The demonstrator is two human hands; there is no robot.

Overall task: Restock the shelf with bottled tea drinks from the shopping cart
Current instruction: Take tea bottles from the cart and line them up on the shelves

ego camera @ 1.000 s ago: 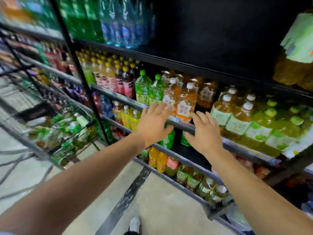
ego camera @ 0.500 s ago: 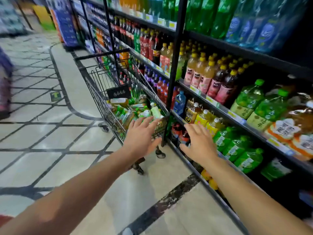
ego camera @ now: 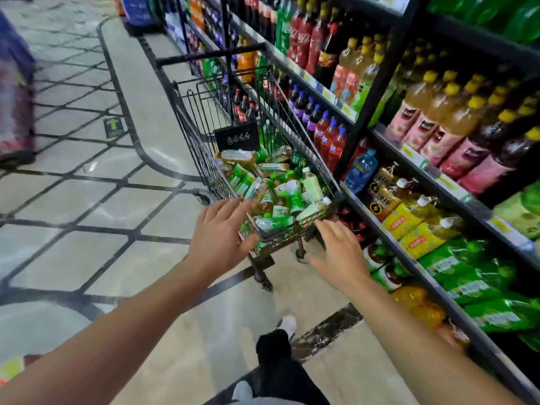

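Note:
A black wire shopping cart (ego camera: 204,159) stands in the aisle, close to the shelves on its right. Several bottled tea drinks (ego camera: 280,191) with green and white labels lie piled in its basket. My left hand (ego camera: 222,235) hovers at the cart's near left corner, fingers spread, holding nothing. Just below the near rim on the right, my right hand (ego camera: 339,252) reaches forward with straight fingers and holds nothing either. The black shelf unit (ego camera: 409,258) on the right carries rows of green, yellow and pink labelled bottles.
Tiled floor (ego camera: 87,200) with dark lines opens to the left of the cart. My leg and white shoe (ego camera: 287,323) are below the hands. A blurred display (ego camera: 14,83) stands at the far left. Stacked blue packs (ego camera: 137,10) sit at the aisle's far end.
The view swung left from the shelf to the cart. Both empty hands moved away from the shelf edge and now reach toward the cart's near rim.

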